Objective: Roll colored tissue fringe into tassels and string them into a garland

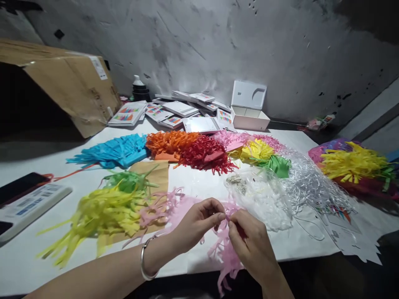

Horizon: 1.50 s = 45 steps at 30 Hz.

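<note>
Both of my hands meet over the table's front edge, pinched on a pink tissue-paper tassel (227, 249). My left hand (199, 222), below a silver bangle (144, 259), has thumb and forefinger together at the tassel's twisted middle. My right hand (251, 241) grips the same spot from the other side. Pink fringe hangs down past the table edge, and more pink tissue (183, 207) lies behind my left hand. Yellow fringed tissue (106, 211) and green fringe (126, 180) lie to the left on brown paper (162, 172).
Blue (109, 151), orange (171, 143) and red (205, 153) fringe piles line the back, with silver tinsel (308, 178) at right. A clear plastic bag (264, 199) lies nearby. Behind are flat packs (179, 109), an open white box (249, 118) and a cardboard carton (75, 83). A phone (21, 189) lies left.
</note>
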{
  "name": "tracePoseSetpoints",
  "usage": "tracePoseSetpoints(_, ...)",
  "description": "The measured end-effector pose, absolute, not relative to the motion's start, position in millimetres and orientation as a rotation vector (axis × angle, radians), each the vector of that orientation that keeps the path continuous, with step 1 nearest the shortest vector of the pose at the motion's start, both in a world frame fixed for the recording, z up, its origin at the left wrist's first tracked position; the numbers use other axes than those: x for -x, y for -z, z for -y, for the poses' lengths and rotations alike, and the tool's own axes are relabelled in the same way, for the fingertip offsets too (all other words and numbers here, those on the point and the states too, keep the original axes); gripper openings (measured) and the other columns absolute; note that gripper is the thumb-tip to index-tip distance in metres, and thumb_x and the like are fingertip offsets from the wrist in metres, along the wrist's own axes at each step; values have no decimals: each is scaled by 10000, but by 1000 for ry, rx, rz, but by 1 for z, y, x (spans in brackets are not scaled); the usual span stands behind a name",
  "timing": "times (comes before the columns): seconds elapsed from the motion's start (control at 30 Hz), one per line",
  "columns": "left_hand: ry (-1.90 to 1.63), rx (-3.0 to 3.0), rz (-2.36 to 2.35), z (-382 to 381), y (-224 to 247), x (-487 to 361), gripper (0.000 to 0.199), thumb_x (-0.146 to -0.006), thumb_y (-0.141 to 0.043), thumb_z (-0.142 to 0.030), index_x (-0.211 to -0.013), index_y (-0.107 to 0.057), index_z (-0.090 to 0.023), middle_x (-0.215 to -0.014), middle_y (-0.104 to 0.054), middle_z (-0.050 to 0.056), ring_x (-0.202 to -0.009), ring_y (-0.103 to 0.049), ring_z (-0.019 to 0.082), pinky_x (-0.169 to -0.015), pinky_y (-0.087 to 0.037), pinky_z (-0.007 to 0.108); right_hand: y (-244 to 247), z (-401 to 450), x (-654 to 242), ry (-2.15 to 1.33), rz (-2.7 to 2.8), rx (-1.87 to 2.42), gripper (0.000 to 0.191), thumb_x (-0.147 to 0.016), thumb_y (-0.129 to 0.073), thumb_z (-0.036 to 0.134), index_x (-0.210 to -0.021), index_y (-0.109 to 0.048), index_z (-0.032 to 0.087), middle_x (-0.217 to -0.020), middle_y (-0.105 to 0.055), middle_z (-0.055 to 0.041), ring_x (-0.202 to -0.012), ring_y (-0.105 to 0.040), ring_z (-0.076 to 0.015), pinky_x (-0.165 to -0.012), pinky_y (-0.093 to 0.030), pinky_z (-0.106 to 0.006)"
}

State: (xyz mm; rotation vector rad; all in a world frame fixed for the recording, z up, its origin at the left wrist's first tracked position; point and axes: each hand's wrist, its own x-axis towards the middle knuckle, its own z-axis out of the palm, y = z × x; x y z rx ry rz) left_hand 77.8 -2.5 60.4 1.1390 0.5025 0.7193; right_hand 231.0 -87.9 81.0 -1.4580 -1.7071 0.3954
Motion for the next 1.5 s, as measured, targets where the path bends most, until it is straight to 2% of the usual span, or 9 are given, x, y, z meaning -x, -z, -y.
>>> tracePoseSetpoints(0.27, -695, -1403, -575, 9, -64, -33, 232, -840, -725, -355, -806, -672, -132, -685, -609, -3, -623, -514, 105, -598, -427, 224, -68, 88, -200, -531, 1757, 1328, 196, -960, -471, 191, -788, -564, 204, -698, -531, 26, -625, -506, -118, -573, -359, -239)
tracePoseSetpoints(0.53, -620, -1563, -763, 14, -51, 6, 216, -811, -707, -338, -761, -717, -128, -609, -629, 0, -561, -558, 108, -539, -423, 194, -34, 91, -173, -469, 1906, 1205, 105, -998, -505, 169, -1041, -584, 222, -856, -626, -7, -764, -606, -147, -679, -449, -245)
tracePoseSetpoints(0.73, -473, -1442, -820, 14, -38, 34, 208, -767, -708, -342, -760, -717, -135, -576, -600, -16, -486, -526, 106, -481, -416, 199, -20, 80, -154, -364, 2088, 1107, 123, -993, -493, 145, -952, -577, 223, -786, -621, -11, -714, -587, -174, -645, -433, -278)
tracePoseSetpoints(0.87, -526, -1599, -878, 12, -38, 53, 148, -727, -722, -283, -678, -685, -148, -596, -599, -17, -598, -523, 123, -569, -383, 212, -14, 76, -135, -423, 2102, 1080, 162, -986, -454, 141, -874, -535, 225, -764, -608, -4, -726, -567, -182, -707, -455, -305)
tracePoseSetpoints(1.03, -609, -1805, -969, 22, -36, 73, 188, -856, -574, -298, -722, -601, -169, -697, -581, -8, -660, -509, 140, -612, -385, 235, -6, 78, -122, -661, 2053, 1165, 164, -987, -444, 188, -855, -532, 229, -783, -605, -3, -759, -590, -177, -681, -488, -288)
tracePoseSetpoints(1.13, -580, -1907, -1041, 18, -44, 98, 239, -955, -460, -336, -819, -585, -185, -776, -607, 8, -694, -540, 152, -648, -425, 247, 1, 71, -129, -668, 2026, 1178, 162, -997, -465, 219, -1084, -599, 240, -1004, -665, -45, -934, -646, -186, -803, -546, -293)
tracePoseSetpoints(1.27, -531, -2077, -1267, -16, -73, 156, 289, -963, -445, -409, -885, -627, -198, -805, -660, 29, -700, -595, 184, -663, -468, 275, 23, 51, -144, -216, 2070, 1365, 481, -938, -541, 179, -1413, -471, 181, -1346, -583, -144, -1253, -549, -278, -1053, -485, -455)
tracePoseSetpoints(1.37, -574, -2258, -1552, -52, -92, 190, 296, -910, -473, -423, -913, -661, -195, -845, -699, 61, -748, -633, 241, -700, -497, 338, 40, 40, -150, 12, 2135, 1462, 392, -885, -495, 50, -1243, -612, 158, -1228, -659, -140, -1169, -598, -293, -1075, -453, -539)
tracePoseSetpoints(1.5, -920, -2562, -1714, -72, -85, 171, 333, -939, -454, -335, -1164, -636, -170, -1185, -670, 134, -1104, -596, 318, -977, -453, 486, 49, 43, -154, 117, 2098, 1429, 324, -874, -452, 5, -1055, -671, 160, -1065, -709, -121, -1018, -658, -255, -991, -521, -491)
